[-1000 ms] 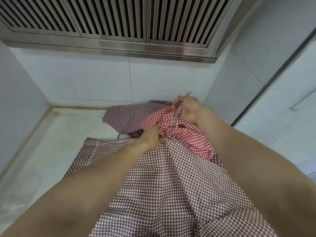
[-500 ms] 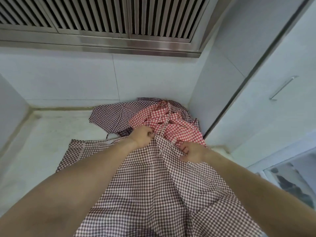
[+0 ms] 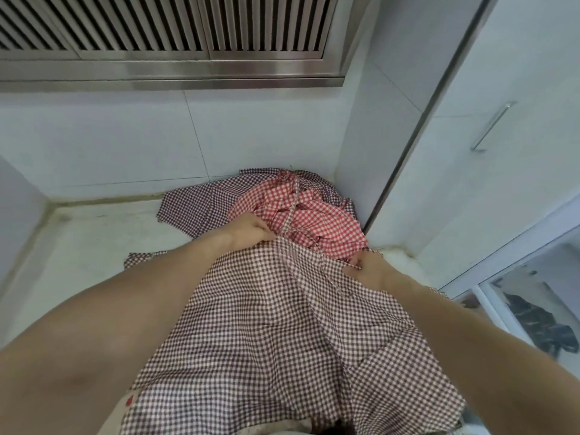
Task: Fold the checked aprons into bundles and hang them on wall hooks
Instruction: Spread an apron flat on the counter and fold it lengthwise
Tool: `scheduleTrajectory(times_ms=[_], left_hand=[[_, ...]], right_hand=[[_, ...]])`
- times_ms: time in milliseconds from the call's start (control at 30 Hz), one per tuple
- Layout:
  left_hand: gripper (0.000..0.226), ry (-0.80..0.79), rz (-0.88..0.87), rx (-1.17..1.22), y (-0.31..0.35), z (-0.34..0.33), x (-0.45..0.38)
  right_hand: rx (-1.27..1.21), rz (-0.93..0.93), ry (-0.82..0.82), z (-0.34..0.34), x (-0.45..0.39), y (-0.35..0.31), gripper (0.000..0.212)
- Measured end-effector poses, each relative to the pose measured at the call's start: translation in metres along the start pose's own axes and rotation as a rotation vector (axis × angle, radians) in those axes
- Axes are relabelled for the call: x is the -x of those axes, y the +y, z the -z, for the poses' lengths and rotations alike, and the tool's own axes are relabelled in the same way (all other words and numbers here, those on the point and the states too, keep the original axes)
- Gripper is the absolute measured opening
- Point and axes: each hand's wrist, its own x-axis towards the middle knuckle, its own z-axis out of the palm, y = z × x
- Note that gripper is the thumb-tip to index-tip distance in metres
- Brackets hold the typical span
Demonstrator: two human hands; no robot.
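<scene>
Left hand: the left hand (image 3: 251, 230) lies at the far top edge of the brown-and-white checked cotton apron (image 3: 282, 334), fingers curled and pinching the gathered cloth where its thin strap begins, as it did half a second ago.
Right hand: the right hand (image 3: 372, 271) grips the apron's right top edge with curled fingers. A second ago it was raised over the pile holding the strap; now it is down at the cloth, further right than half a second ago.
Brown apron: spread across the white worktop (image 3: 94, 233) from the near edge toward the far right corner, its left corner flat on the surface.
Red apron: a crumpled red-and-white checked apron (image 3: 317, 221) lies in the far right corner, just beyond both hands, with the strap (image 3: 292, 208) trailing over it.
Dark apron: a dark purple-checked apron (image 3: 201, 205) lies under the red one against the back wall.
Surroundings: steel slatted extractor hood (image 3: 175, 36) above; white cupboard with a bar handle (image 3: 492, 127) to the right.
</scene>
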Motion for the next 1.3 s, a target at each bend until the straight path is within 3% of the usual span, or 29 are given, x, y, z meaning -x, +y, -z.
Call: scheduleTrajectory(times_ms=[100,300,467,533,633,700,800,967,1067,1167,1300], left_hand=[[0.028,-0.001,0.002,-0.046,0.004,-0.002,0.007],[0.034,0.223,0.067,-0.230,0.010,-0.018,0.003],[0.041,0.538,0.208,0.024,0.014,-0.026,-0.004],[0.050,0.485,0.238,0.130,0.015,-0.025,-0.004],[0.071,0.143,0.218,0.110,0.023,-0.022,0.004],[0.056,0.045,0.171,-0.047,0.023,-0.020,0.004],[0.038,0.222,0.109,-0.142,0.020,-0.018,0.000],[0.055,0.383,0.068,-0.243,0.007,-0.015,0.007],[0.064,0.427,0.089,-0.300,-0.005,-0.012,0.012],[0.070,0.474,0.123,-0.354,-0.018,-0.010,0.013],[0.076,0.544,0.188,-0.379,-0.031,-0.007,0.013]], right_hand=[[-0.052,0.007,-0.010,-0.003,0.000,0.003,0.016],[-0.019,0.117,-0.089,0.011,0.001,0.003,0.015],[-0.032,0.124,-0.110,0.026,0.005,0.000,0.016],[-0.067,0.130,-0.100,0.029,0.004,0.001,0.018],[-0.061,0.129,-0.084,0.031,0.001,0.005,0.015],[-0.069,0.127,-0.094,0.030,0.000,0.009,0.015],[-0.096,0.146,-0.131,0.035,0.003,0.008,0.034],[-0.067,0.108,-0.179,0.058,0.017,0.025,0.057],[0.030,0.027,-0.179,0.074,0.023,0.052,0.043],[0.240,-0.049,-0.192,0.087,0.026,0.082,0.046],[0.321,-0.129,-0.103,0.112,0.030,0.116,0.048]])
